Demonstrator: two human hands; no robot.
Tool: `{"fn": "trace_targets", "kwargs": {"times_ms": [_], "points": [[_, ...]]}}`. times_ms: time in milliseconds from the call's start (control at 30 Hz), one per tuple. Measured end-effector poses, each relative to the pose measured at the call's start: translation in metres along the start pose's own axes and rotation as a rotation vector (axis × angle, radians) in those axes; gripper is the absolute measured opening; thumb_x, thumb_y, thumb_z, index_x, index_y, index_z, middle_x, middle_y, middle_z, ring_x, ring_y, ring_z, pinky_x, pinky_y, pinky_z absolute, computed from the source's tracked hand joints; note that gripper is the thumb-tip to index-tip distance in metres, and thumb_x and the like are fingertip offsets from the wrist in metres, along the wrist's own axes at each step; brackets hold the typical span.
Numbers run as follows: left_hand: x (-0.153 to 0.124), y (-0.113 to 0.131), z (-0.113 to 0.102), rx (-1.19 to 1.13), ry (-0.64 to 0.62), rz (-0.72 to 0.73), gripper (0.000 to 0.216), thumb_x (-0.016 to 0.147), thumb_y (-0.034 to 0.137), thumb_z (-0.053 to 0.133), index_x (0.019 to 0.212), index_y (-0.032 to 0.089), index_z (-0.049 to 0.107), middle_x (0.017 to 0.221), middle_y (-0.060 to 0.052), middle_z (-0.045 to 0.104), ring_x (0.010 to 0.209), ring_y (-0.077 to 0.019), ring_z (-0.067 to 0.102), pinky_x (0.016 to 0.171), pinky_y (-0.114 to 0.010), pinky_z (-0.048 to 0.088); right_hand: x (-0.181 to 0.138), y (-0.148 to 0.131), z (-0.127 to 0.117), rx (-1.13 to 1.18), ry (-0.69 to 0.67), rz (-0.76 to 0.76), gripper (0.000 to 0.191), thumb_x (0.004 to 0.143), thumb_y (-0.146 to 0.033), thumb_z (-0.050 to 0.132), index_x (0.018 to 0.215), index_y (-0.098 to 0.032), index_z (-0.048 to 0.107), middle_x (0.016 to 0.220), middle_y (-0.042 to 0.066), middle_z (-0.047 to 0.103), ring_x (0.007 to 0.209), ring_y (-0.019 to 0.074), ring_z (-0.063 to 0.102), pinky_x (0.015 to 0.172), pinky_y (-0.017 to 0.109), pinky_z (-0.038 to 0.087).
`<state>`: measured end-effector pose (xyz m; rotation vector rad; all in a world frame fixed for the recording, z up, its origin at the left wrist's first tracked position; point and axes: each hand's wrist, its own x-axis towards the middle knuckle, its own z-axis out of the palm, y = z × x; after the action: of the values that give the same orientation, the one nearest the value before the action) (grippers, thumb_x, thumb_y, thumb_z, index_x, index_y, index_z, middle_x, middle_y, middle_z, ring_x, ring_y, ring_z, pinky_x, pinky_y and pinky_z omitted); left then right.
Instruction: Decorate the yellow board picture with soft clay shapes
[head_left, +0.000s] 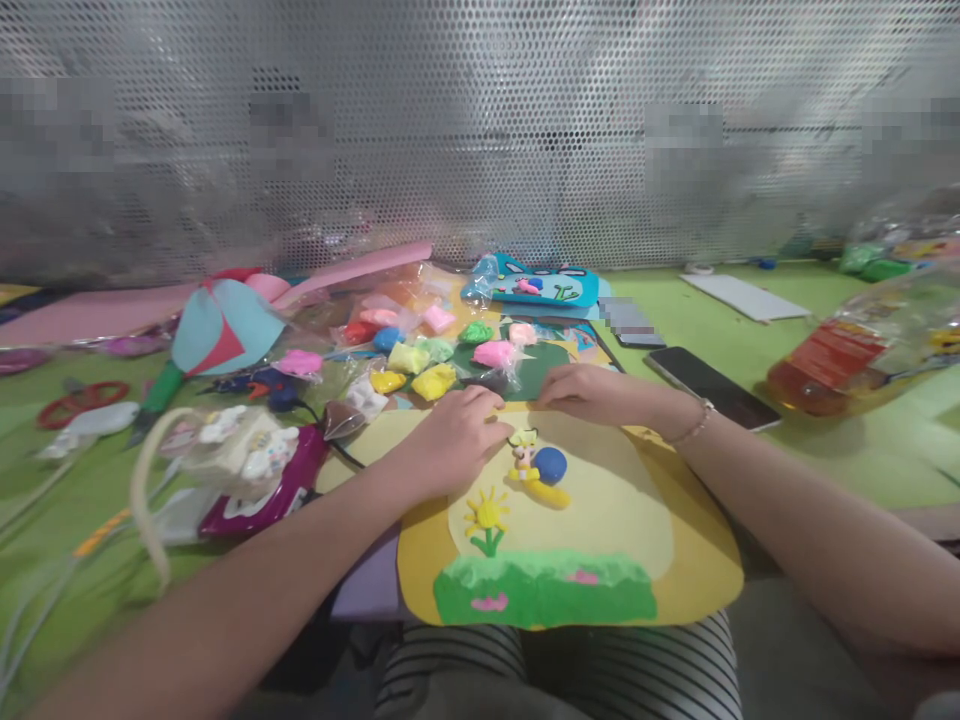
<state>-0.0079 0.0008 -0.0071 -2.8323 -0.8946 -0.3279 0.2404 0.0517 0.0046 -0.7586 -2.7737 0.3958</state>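
Note:
A yellow card picture (697, 560) with a paler centre lies before me at the table's near edge, partly over my lap. On it are a yellow clay sunflower (487, 512), a green clay grass strip (547, 592) with pink spots, and a small clay figure (523, 455) beside a blue clay ball (551, 465) and a curved yellow piece (549, 492). My left hand (459, 440) rests over the card's upper left, fingers curled. At the card's far edge is my right hand (585, 393), fingers bent and drawn together. What either hand pinches is hidden.
Several bagged clay lumps (433, 381) lie beyond the card. Left are a purple packet (266, 490), cables, red-handled scissors (82, 402) and a blue paper shape (225, 325). Right are a black phone (712, 385) and a tilted plastic bottle (832, 360). A perforated metal panel (480, 130) stands behind.

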Motion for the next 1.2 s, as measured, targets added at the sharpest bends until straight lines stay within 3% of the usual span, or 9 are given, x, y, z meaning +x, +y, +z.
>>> {"fn": "trace_targets", "kwargs": {"times_ms": [267,567,733,1000,1200], "points": [[0.001,0.000,-0.005,0.116,-0.015,0.098,0.023,0.089,0.016,0.042,0.095,0.016,0.064,0.106,-0.012,0.057,0.108,-0.0248,0.047,0.091,-0.041,0.039,0.001,0.003,0.001,-0.008,0.011,-0.011,0.026,0.091,-0.016,0.044,0.097,-0.016,0.070,0.092,0.008,0.064,0.081,0.0141,0.060,0.076,0.028,0.049],[0.003,-0.003,0.000,-0.069,-0.012,-0.049,0.027,0.090,0.017,0.040,0.098,0.018,0.066,0.105,-0.010,0.057,0.102,-0.0218,0.050,0.088,-0.038,0.043,0.001,0.001,0.000,-0.003,0.002,-0.007,0.028,0.091,-0.018,0.043,0.095,-0.016,0.070,0.090,0.008,0.063,0.080,0.0138,0.060,0.075,0.028,0.049],[0.002,-0.004,-0.004,0.052,-0.015,0.060,0.022,0.088,0.017,0.043,0.090,0.016,0.065,0.110,-0.013,0.056,0.108,-0.0249,0.048,0.091,-0.042,0.040,0.001,0.000,0.000,-0.013,0.001,-0.009,0.028,0.090,-0.016,0.043,0.096,-0.017,0.070,0.092,0.008,0.064,0.081,0.0140,0.060,0.075,0.028,0.050],[0.003,-0.010,0.003,0.020,-0.049,0.065,0.025,0.090,0.022,0.042,0.106,0.021,0.060,0.117,-0.011,0.053,0.111,-0.0250,0.047,0.092,-0.042,0.040,0.002,-0.004,-0.003,-0.030,-0.014,0.002,0.027,0.089,-0.013,0.044,0.094,-0.016,0.070,0.091,0.008,0.065,0.082,0.0146,0.060,0.077,0.028,0.049],[0.002,-0.009,0.005,0.027,-0.056,0.069,0.023,0.089,0.022,0.043,0.106,0.020,0.059,0.119,-0.012,0.051,0.112,-0.0253,0.046,0.092,-0.041,0.040,0.002,-0.004,-0.003,-0.018,-0.040,0.027,0.027,0.089,-0.012,0.044,0.097,-0.014,0.070,0.094,0.009,0.064,0.084,0.0155,0.060,0.078,0.029,0.049]]}}
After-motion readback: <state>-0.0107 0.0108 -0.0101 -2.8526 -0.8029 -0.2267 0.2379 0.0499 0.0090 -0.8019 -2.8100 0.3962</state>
